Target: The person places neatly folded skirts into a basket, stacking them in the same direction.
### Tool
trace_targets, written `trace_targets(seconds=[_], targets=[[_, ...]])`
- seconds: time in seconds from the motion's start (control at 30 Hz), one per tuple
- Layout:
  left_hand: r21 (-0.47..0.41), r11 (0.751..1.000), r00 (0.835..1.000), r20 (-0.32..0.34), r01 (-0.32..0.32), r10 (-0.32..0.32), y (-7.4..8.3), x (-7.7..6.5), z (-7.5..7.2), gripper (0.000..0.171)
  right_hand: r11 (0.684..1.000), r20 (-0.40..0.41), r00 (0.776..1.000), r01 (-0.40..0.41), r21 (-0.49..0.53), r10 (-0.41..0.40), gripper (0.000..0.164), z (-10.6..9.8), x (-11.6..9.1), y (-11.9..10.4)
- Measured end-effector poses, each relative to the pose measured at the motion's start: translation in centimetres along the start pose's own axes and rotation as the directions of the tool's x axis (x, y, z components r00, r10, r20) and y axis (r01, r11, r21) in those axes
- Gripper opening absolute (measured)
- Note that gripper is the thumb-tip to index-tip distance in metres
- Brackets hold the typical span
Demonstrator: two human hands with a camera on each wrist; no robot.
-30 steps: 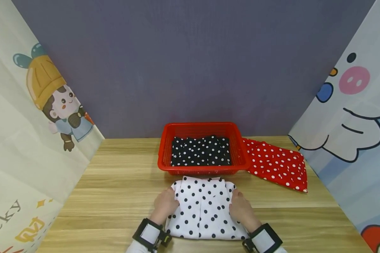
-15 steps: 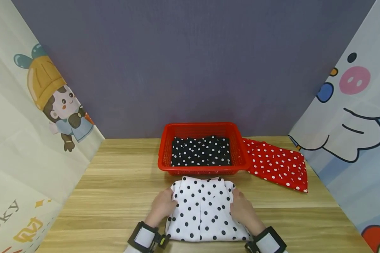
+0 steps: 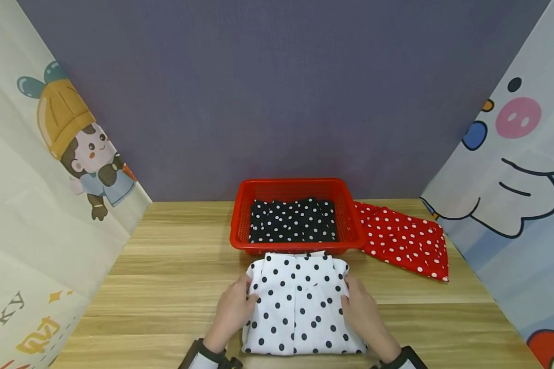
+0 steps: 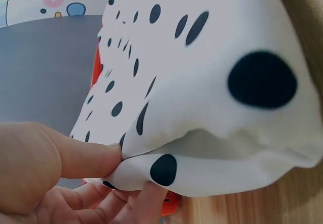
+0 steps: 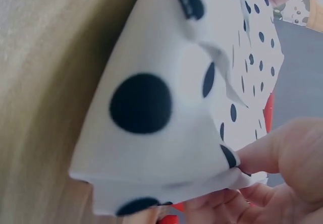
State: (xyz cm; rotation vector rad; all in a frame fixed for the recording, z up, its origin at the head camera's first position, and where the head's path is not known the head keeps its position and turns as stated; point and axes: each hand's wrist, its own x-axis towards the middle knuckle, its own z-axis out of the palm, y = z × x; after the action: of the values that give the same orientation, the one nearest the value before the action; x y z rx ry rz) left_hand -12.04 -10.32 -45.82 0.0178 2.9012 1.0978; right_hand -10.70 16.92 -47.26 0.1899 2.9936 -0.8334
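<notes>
Head view was evenly lit and mostly sharp; light direction could not be told. A faint shadow lay low on the wall [image 3: 277,92] beyond the cloth [image 3: 300,312]. Right wrist view: table [image 5: 45,57] beside the cloth was blurred, darker along the cloth's edge.
</notes>
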Motion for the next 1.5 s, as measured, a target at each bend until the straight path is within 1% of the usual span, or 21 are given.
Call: trace_targets(seconds=[0.1, 0.2, 0.3, 0.47, 0.57, 0.7, 0.83, 0.97, 1.07, 1.23, 1.4, 1.5], targets=[[0.018, 1.000, 0.998, -0.053, -0.024, 0.025, 0.2, -0.1, 0.0, 0.019, 0.999, -0.060, 0.997, 0.046, 0.002, -0.046, 0.039, -0.3, -0.1, 0.0], [0.044, 0.998, 0.994, -0.096, -0.046, 0.050, 0.3, -0.1, 0.0, 0.020, 0.997, -0.088, 0.994, 0.072, -0.005, -0.072, 0.036, -0.5, -0.1, 0.0], [0.050, 0.997, 0.993, -0.103, -0.059, 0.064, 0.4, -0.2, -0.2, 0.021, 0.997, -0.085, 0.994, 0.070, -0.013, -0.071, 0.036, -0.7, -0.1, -0.1], [0.047, 0.997, 0.994, -0.090, -0.053, 0.057, 0.6, -0.6, -0.6, 0.024, 0.998, -0.077, 0.995, 0.065, -0.006, -0.065, 0.035, -0.9, -0.4, -0.3], [0.061, 0.995, 0.989, -0.116, -0.081, 0.087, 0.7, -0.7, -0.9, 0.025, 0.996, -0.094, 0.992, 0.083, -0.011, -0.084, 0.035, -1.3, -0.3, -0.6], [0.076, 0.989, 0.976, -0.171, -0.124, 0.135, 1.0, -0.5, -1.4, 0.027, 0.993, -0.127, 0.985, 0.116, -0.008, -0.116, 0.035, -2.0, 0.0, -1.1], [0.072, 0.988, 0.970, -0.192, -0.137, 0.148, 1.3, 0.2, -1.9, 0.027, 0.992, -0.141, 0.982, 0.128, 0.007, -0.125, 0.036, -2.6, 0.5, -1.6], [0.058, 0.987, 0.969, -0.191, -0.147, 0.155, 1.7, 1.2, -2.6, 0.025, 0.988, -0.160, 0.976, 0.152, 0.006, -0.149, 0.037, -3.0, 1.3, -2.1], [0.056, 0.984, 0.965, -0.194, -0.167, 0.175, 2.1, 2.1, -3.1, 0.022, 0.985, -0.177, 0.969, 0.174, 0.005, -0.170, 0.037, -3.5, 2.0, -2.4], [0.042, 0.980, 0.961, -0.192, -0.193, 0.198, 2.4, 3.5, -3.8, 0.021, 0.982, -0.183, 0.966, 0.189, 0.018, -0.182, 0.039, -4.4, 3.1, -3.1], [0.006, 0.983, 0.971, -0.155, -0.183, 0.181, 2.9, 4.8, -4.6, 0.020, 0.978, -0.184, 0.963, 0.207, 0.027, -0.198, 0.041, -5.2, 4.0, -3.7], [0.014, 0.985, 0.975, -0.141, -0.170, 0.170, 3.3, 5.7, -5.2, 0.022, 0.975, -0.183, 0.960, 0.220, 0.018, -0.213, 0.041, -5.7, 4.7, -4.0]])
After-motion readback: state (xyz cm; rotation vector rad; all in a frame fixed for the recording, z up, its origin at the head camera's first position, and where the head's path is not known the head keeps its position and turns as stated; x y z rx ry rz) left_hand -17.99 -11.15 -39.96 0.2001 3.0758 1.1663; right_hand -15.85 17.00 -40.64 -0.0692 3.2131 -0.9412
